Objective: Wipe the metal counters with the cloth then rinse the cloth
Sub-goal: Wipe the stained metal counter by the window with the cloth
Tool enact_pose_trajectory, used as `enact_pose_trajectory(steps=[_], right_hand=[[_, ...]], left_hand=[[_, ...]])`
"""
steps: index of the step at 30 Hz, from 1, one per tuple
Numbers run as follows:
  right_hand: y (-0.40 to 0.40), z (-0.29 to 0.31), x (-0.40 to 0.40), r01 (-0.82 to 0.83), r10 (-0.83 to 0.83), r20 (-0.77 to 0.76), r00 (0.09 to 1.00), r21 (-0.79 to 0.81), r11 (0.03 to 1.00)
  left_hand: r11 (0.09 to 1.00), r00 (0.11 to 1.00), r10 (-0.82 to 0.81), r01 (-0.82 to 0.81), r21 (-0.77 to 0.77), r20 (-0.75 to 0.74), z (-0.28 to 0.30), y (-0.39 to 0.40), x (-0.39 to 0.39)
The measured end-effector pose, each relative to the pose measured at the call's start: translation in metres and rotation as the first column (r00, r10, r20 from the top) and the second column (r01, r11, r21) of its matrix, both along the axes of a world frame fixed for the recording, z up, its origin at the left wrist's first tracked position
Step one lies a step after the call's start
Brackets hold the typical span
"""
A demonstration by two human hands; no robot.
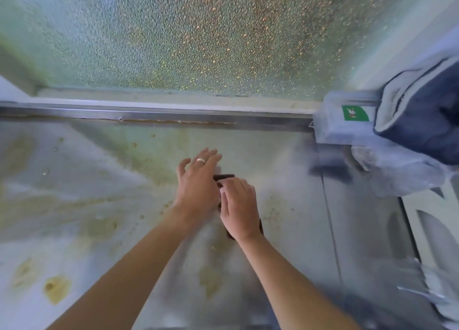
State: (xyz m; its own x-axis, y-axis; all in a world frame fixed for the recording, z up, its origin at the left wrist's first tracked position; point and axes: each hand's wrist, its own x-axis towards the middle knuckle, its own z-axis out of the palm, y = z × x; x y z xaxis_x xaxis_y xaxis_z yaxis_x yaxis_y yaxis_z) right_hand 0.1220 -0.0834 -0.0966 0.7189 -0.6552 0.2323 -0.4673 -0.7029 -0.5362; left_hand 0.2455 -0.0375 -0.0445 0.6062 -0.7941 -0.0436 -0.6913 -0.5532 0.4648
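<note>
Near the middle of the tabletop [104, 170], a little toward its back edge, both hands meet over a dark cloth [224, 177] (only slivers of it show: a dark strip between the fingers and a dark edge by the right wrist). Left hand [198, 183]: fingers spread and fairly straight, a ring on one finger, palm low over the cloth; whether it presses or merely hovers cannot be told. Right hand [239, 205]: fingers bent down onto the cloth, apparently bunching or pinching it, though the grip itself is hidden under the hand.

Surface: yellow-brown stains [57, 288] toward the front-left corner, more smears across the left half, loose crumbs [273, 212] just right of the hands.

Back edge: raised metal rail [173, 117], w/ textured glass [198, 36] behind it.

Back-right corner: pale box w/ a green label [355, 113], a blue-grey fabric bundle [422, 115] resting on it, crumpled clear plastic [397, 170] below.

Risks, as judged from this view:
- Cloth is bunched small, so each pass would cover little; stains at the front-left may be skipped.
- Sweeping right would likely push crumbs under the plastic or into the seam [330, 217] nearby, where they are hard to recover.
- A wide stroke toward the back-right corner could snag the plastic or nudge the bundle off the box.
- Dried stains prob. need pressure; a loose hold would let the cloth slip out from under the palm.
</note>
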Motion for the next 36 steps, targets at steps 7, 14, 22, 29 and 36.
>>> enact_pose_trajectory(steps=[7,14,22,29,36], right_hand=[[-0.060,0.042,-0.081,0.253,-0.254,0.065,0.965,0.017,0.967],[-0.081,-0.017,-0.146,0.337,-0.354,-0.202,0.913,-0.115,0.935],[-0.025,-0.016,-0.076,0.178,-0.197,-0.258,0.946,-0.094,0.979],[0.053,-0.012,-0.045,-0.007,0.009,-0.114,0.993,0.018,1.000],[0.062,0.023,-0.068,0.018,-0.033,0.087,0.996,0.171,0.985]], left_hand=[[0.995,1.000,0.003,-0.003,-0.096,0.001,-0.004,0.022,-0.037],[0.999,0.999,0.006,-0.008,0.049,0.048,-0.027,0.018,-0.052],[0.997,0.997,0.003,-0.009,0.080,0.073,-0.028,0.035,-0.050],[0.999,0.999,0.013,-0.015,0.050,0.046,-0.015,0.059,-0.056],[0.998,0.996,-0.059,0.058,0.016,0.065,0.003,0.087,-0.062]])
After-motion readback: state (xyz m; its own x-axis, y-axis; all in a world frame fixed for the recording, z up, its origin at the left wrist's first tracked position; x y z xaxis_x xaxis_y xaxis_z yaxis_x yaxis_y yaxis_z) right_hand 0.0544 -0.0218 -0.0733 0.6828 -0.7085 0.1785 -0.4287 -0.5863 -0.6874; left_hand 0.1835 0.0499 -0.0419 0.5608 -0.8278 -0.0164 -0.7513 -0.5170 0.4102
